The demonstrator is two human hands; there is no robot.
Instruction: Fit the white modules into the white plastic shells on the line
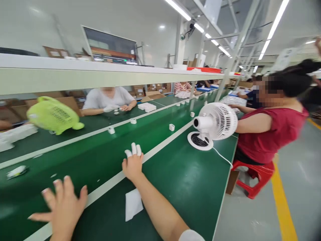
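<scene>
My left hand (64, 206) hovers over the near edge of the green conveyor belt (82, 160), fingers spread and nothing in them. Farther right, my right hand (133, 164) reaches over the white rail (160, 144) toward the belt. White finger cots cover several of its fingertips; the fingers are stretched out, and no held thing shows. A white sheet of paper (132, 204) lies on the green table just below my right forearm. On the belt, apart from both hands, sit small white box-like parts, one a white block (172, 127). A small white-and-green packet (17, 172) lies at far left.
A white desk fan (213, 122) stands on the table at right, its cord trailing over the edge. Beside it a person in red (271, 134) sits on a red stool (258, 175). Across the belt are a green fan (54, 113) and a person in white (107, 98). A shelf (100, 75) runs overhead.
</scene>
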